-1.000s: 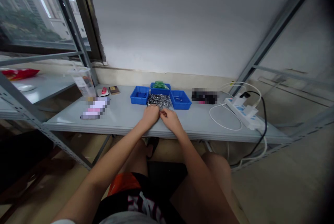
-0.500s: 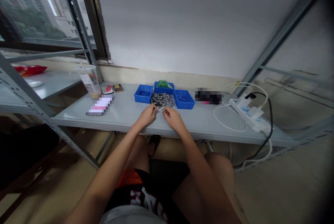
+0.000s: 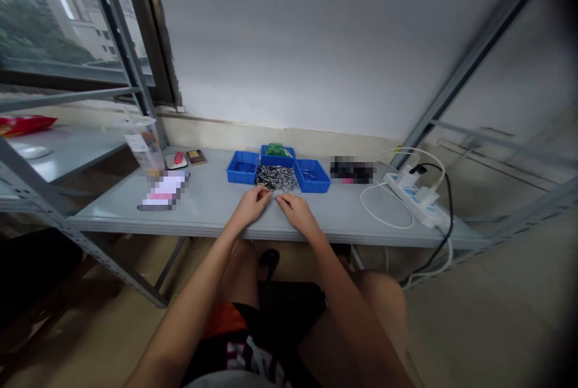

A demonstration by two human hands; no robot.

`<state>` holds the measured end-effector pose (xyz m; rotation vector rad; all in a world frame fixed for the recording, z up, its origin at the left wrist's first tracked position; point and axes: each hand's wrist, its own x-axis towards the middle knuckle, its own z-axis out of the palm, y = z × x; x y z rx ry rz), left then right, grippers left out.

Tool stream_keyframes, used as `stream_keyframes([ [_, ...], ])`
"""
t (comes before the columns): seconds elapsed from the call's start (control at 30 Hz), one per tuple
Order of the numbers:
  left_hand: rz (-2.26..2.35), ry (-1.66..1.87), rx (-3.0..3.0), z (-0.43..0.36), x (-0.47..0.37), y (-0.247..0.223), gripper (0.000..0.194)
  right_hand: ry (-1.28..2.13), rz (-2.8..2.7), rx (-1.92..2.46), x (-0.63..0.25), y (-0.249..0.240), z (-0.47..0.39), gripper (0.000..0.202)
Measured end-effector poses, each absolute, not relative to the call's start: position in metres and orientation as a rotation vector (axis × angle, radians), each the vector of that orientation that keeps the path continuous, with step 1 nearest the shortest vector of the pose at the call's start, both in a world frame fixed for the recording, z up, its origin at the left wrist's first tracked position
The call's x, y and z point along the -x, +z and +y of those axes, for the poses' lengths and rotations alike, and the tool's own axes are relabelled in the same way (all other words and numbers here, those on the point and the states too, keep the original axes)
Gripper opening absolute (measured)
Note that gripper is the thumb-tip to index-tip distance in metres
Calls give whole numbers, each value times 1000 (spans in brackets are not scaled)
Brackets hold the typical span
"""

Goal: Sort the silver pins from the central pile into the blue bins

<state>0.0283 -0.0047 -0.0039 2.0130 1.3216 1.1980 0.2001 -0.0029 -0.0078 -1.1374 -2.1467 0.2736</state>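
A heap of small shiny metal pieces (image 3: 277, 177) lies on the grey table just beyond my hands. My left hand (image 3: 251, 206) is at the heap's near edge, thumb and fingers pinched together; what they hold is too small to make out. Close beside it, my right hand (image 3: 295, 210) also has its fingertips pressed together, and anything in them is hidden. Around the heap stand three blue bins: a left bin (image 3: 242, 175), a back bin (image 3: 266, 159) holding green packets (image 3: 277, 150), and a right bin (image 3: 316, 184) with a few thin metal pieces inside.
On the left are a phone (image 3: 165, 190), a clear plastic cup (image 3: 143, 146), a small red item (image 3: 179, 158) and a dark flat box (image 3: 197, 157). To the right lie a blurred black object (image 3: 352, 170), a white power strip (image 3: 415, 201) and loose cables.
My view has shifted slightly. My fingertips are a little closer together, and the shiny metal piece seen at my right fingertips before is no longer distinct.
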Motion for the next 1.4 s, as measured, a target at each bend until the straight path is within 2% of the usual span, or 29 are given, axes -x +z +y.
stream_keyframes([
  [0.33, 1090, 1146, -2083, -5, -28, -2, 23, 361, -2182, 1137, -201, -7, 0, 22],
  [0.53, 1193, 1199, -2003, -8, -27, -2, 19, 454, -2142, 1145, -198, -9, 3, 17],
  [0.63, 1267, 1302, -1878, -7, -26, -3, 18, 557, -2007, 1164, -200, -9, 2, 24],
  [0.73, 1263, 1223, -1945, -6, -25, -4, 20, 648, -1884, 1124, -202, -9, 2, 30],
  [0.87, 1225, 1113, -2086, -8, -26, -4, 22, 723, -1856, 1073, -204, -8, 1, 28],
  [1.17, 1233, 1145, -2069, -8, -26, -6, 23, 639, -1918, 1109, -203, -7, 1, 18],
  [1.4, 1220, 1179, -2080, -6, -25, -8, 26, 634, -1907, 1102, -204, -5, -1, 21],
])
